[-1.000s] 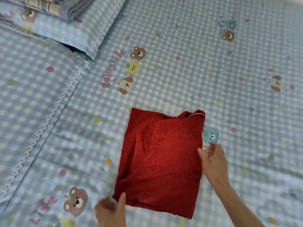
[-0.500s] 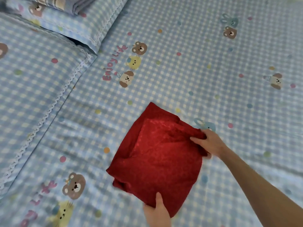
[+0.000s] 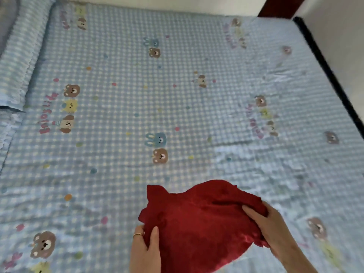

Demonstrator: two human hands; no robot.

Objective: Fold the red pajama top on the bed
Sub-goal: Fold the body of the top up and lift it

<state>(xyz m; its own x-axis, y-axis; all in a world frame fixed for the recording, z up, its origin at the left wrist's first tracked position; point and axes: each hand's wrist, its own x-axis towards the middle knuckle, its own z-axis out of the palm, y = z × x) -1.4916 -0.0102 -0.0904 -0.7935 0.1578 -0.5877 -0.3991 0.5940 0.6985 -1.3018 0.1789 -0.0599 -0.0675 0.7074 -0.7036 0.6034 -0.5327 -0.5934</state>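
Note:
The red pajama top [image 3: 197, 219] is a folded bundle held up off the bed at the bottom middle of the head view. My left hand [image 3: 146, 251], wearing a gold ring, grips its left lower edge with the thumb on top. On the right edge, my right hand [image 3: 269, 227] is clamped with the fingers over the cloth. The top's far edges sag and curl, and its underside is hidden.
The bed [image 3: 177, 105] is covered by a blue checked sheet with bears and rabbits. A matching pillow [image 3: 17, 62] lies at the far left. A dark bed frame edge [image 3: 332, 75] runs down the right, with a pale wall beyond.
The folded top lay flat a second ago; both hands took hold of its edges and lifted it. My view swung right and up, so the pillows slid to the left.

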